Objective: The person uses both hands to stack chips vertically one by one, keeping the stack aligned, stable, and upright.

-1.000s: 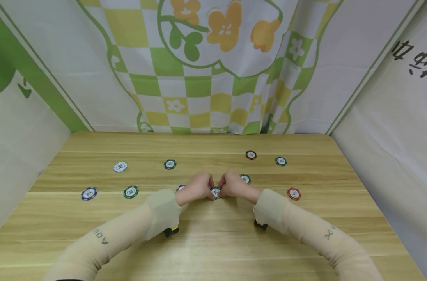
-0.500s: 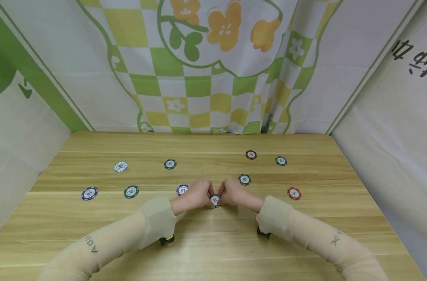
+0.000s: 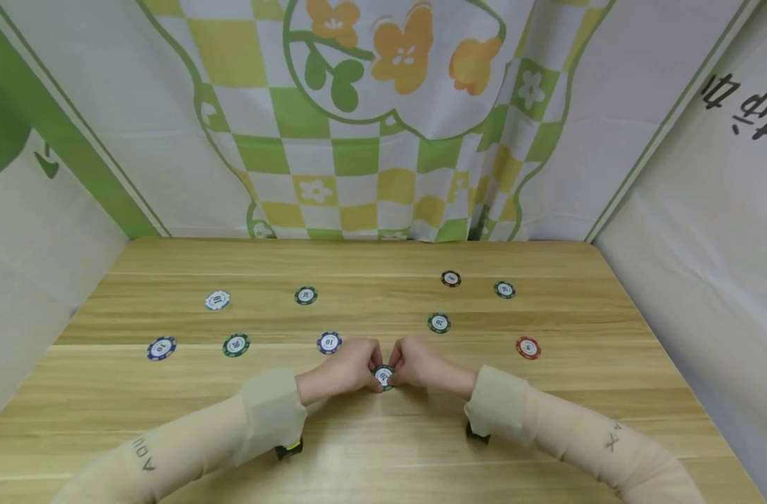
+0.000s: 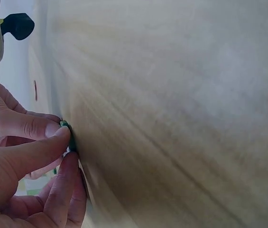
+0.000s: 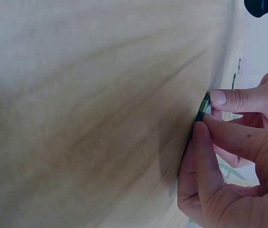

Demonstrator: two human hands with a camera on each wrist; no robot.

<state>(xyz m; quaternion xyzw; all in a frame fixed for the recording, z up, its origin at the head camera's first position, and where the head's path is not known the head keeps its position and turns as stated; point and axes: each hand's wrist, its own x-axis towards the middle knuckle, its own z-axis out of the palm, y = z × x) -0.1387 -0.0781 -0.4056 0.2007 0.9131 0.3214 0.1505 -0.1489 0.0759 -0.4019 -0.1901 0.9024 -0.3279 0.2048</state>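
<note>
Green and white, a round chip marked 20 (image 3: 384, 377) is pinched between nearly closed left hand (image 3: 351, 365) and right hand (image 3: 419, 362), seemingly mid-handling, nine other round, colour-rimmed chips (image 3: 329, 342) lying singly on the wooden table (image 3: 383, 455) from its nine to three o'clock.

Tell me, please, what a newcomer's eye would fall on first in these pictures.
The green-and-yellow checkered curtain, hanging behind the wooden table, would probably draw the eye first. Next come the left hand and right hand, both pinching a green chip at mid-table.
</note>
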